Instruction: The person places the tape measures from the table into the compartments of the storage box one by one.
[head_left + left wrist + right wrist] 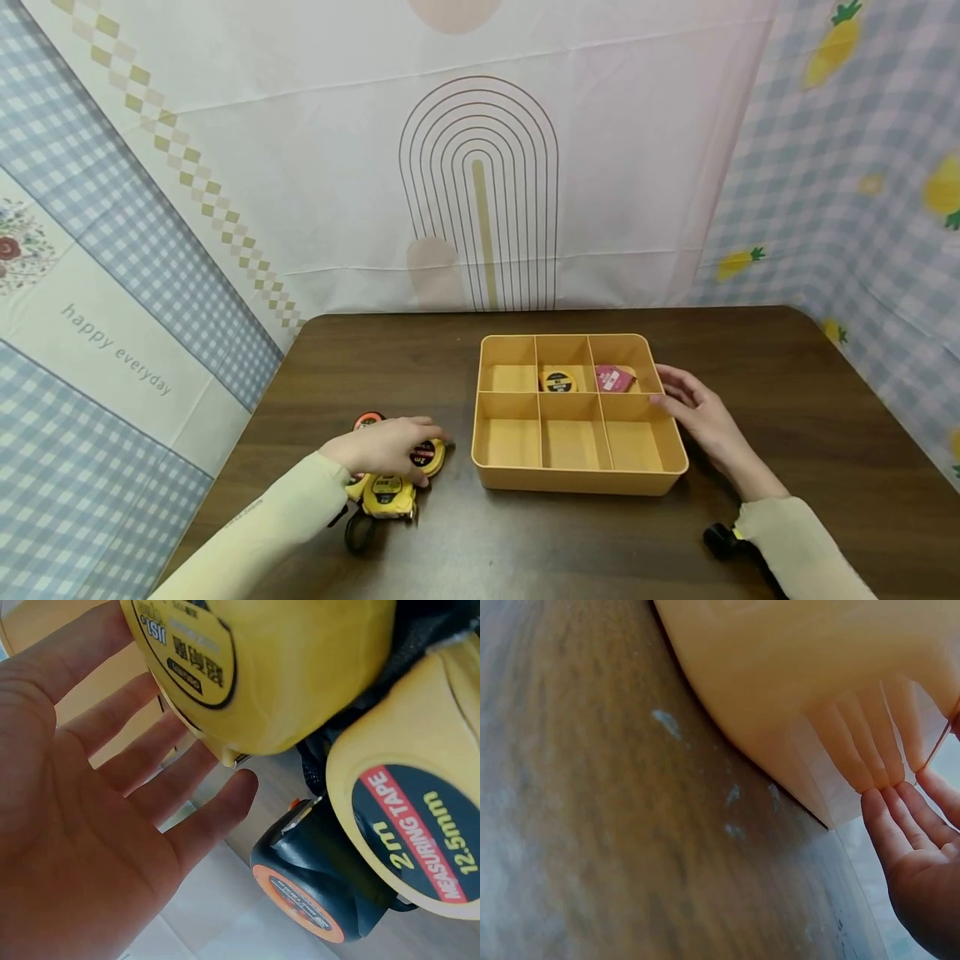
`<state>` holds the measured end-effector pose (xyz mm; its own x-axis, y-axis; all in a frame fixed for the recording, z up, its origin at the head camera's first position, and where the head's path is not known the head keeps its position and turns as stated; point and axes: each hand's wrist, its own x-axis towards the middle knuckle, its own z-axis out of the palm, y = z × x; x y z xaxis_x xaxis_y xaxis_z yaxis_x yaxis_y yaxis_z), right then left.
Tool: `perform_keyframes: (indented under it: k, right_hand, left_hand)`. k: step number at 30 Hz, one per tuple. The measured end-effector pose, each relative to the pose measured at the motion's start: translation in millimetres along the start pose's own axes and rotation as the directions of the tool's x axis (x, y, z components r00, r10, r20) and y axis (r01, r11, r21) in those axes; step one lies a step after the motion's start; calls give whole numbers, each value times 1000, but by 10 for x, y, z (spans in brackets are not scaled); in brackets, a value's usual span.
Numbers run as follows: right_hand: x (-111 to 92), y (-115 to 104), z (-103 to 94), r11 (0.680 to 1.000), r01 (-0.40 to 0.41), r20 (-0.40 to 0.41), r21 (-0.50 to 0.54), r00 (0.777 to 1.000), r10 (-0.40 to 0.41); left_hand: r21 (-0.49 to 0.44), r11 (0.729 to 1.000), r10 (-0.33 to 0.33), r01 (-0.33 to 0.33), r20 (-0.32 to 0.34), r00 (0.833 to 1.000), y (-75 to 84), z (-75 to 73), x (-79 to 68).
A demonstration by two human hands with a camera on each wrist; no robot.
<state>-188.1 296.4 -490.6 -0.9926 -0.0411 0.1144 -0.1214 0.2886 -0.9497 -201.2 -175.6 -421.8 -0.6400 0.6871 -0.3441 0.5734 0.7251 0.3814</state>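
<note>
My left hand (386, 446) reaches over a small group of tape measures on the left of the table. Its fingers are extended beside a yellow tape measure (300, 667) in the left wrist view. Next to that are a yellow tape measure marked 2m (412, 832) and a black one with an orange rim (300, 900). A yellow tape measure (388, 496) lies nearest me. My right hand (701, 417) holds the right side of a yellow-orange divided box (573, 481), thumb at the rim, fingertips against the outer wall (780, 697).
The box's back middle compartment contains a yellow-and-black tape measure (558, 382); the back right one contains a pink tape measure (613, 378). A black object (720, 540) is beside my right sleeve. Patterned cloth (600, 167) hangs behind the brown table (525, 550).
</note>
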Motion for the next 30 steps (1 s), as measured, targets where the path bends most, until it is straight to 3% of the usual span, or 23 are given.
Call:
perform_keyframes:
  k: [15,30]
  right_hand:
    - [-10,-23,-13,1000,-28,-6,4,1000,28]
    - [-13,-27,-6,1000,-28,-6,-2,1000,28]
  left_hand:
    - [0,1000,12,-12,-53,999,0,24,-8]
    - [-13,1000,-11,9,-108,994,-82,92,92]
